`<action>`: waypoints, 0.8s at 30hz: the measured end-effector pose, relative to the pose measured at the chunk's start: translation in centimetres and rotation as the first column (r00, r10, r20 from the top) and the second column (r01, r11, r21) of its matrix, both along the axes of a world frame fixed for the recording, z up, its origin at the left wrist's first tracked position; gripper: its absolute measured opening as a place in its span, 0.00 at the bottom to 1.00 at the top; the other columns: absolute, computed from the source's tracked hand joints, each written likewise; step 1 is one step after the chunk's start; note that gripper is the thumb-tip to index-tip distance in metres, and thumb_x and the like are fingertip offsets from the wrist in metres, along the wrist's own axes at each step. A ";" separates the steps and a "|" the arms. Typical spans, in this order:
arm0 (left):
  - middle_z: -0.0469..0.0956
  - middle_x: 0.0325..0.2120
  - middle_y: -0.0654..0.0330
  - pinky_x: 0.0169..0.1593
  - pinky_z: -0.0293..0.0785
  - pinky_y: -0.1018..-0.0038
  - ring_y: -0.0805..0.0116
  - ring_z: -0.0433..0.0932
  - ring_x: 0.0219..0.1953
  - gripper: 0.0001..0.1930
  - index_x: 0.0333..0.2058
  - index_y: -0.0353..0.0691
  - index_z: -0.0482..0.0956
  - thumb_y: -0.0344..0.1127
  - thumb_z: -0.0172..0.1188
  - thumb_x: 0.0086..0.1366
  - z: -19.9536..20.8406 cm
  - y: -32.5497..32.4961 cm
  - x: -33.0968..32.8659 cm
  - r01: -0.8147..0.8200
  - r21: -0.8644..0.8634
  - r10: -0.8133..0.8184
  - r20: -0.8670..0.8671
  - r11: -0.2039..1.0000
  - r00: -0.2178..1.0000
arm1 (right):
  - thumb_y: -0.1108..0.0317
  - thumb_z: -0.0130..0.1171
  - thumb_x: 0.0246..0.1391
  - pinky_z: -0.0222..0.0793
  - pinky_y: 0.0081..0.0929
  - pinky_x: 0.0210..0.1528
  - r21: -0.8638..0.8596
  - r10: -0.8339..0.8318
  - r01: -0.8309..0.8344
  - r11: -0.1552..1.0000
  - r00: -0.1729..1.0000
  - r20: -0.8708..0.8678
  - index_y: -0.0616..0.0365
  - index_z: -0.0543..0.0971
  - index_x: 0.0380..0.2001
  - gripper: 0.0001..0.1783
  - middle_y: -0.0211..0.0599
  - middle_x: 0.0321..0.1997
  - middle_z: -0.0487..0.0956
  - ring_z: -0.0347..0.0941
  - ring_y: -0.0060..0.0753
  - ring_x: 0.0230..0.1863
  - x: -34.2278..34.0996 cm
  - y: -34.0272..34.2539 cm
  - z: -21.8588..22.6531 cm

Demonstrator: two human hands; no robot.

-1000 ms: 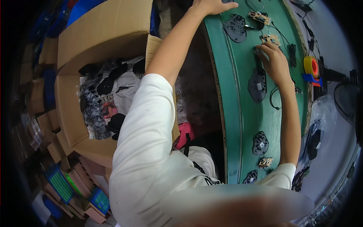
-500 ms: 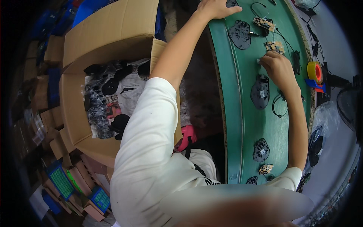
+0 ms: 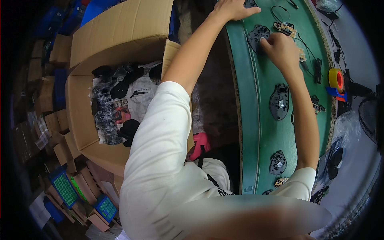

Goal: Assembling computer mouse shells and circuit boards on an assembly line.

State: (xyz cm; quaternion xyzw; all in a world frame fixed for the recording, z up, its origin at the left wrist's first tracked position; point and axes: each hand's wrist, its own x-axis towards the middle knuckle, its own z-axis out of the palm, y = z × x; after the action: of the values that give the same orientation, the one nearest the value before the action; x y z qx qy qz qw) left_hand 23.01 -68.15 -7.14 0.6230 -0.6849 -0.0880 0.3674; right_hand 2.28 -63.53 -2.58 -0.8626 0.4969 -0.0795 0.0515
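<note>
My right hand (image 3: pixel 282 50) is closed in a pinch over a dark plastic base shell (image 3: pixel 256 34), curved like the underside of a computer mouse. A small white square piece (image 3: pixel 262 39) shows at its fingertips, against the shell. Near the top edge of the view, my left hand (image 3: pixel 235 9) has its thumb stretched out. Its other fingers are partly cut off by the frame. Another dark shell (image 3: pixel 251 3) lies by that thumb. Beside my right hand sit a tan circuit board (image 3: pixel 285 29) with a cable and a second board (image 3: pixel 301 55), partly covered by the wrist.
Further shells, one (image 3: pixel 279 102) in mid-bench and one (image 3: pixel 278 163) nearer me, lie on the green bench (image 3: pixel 264 132). A bundled black cable (image 3: pixel 318 71) and yellow tape roll (image 3: pixel 335 79) are at the right edge. An open cardboard box (image 3: pixel 116 48) with bagged dark parts stands left.
My right hand has moved up and left from beside the circuit boards to the dark shell, bringing the small white piece there. My left hand stays almost in place.
</note>
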 end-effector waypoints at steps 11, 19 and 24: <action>0.68 0.56 0.46 0.61 0.63 0.61 0.48 0.66 0.59 0.41 0.59 0.38 0.67 0.62 0.61 0.54 -0.3 -0.1 0.4 0.027 -0.028 -0.025 0.081 0.999 0.996 | 0.68 0.63 0.51 0.70 0.30 0.29 0.088 -0.109 0.085 0.992 0.943 0.316 0.61 0.80 0.29 0.07 0.38 0.27 0.77 0.75 0.38 0.26 -14.5 13.3 1.6; 0.71 0.53 0.44 0.61 0.64 0.61 0.48 0.68 0.57 0.35 0.56 0.37 0.71 0.54 0.65 0.55 -0.7 -0.6 -0.3 0.049 -0.104 -0.040 0.082 0.993 0.996 | 0.65 0.63 0.50 0.70 0.35 0.30 -0.056 -0.078 0.096 0.994 0.959 0.272 0.57 0.79 0.29 0.08 0.34 0.27 0.76 0.75 0.41 0.28 -12.9 15.2 -1.3; 0.73 0.51 0.43 0.60 0.65 0.62 0.47 0.69 0.56 0.34 0.55 0.37 0.71 0.53 0.64 0.56 -1.3 -1.5 -2.0 0.100 -0.134 -0.090 0.073 0.986 0.993 | 0.64 0.62 0.51 0.70 0.36 0.30 -0.048 -0.162 0.183 0.982 0.944 0.289 0.58 0.78 0.28 0.08 0.37 0.27 0.76 0.75 0.42 0.29 -13.8 15.1 -2.0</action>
State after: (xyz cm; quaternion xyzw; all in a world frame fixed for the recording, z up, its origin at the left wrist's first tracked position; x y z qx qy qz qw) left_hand 21.06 -69.66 -8.40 0.5655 -0.7302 -0.0373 0.3816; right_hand -11.48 -48.41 -4.60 -0.7968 0.5547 -0.2249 0.0828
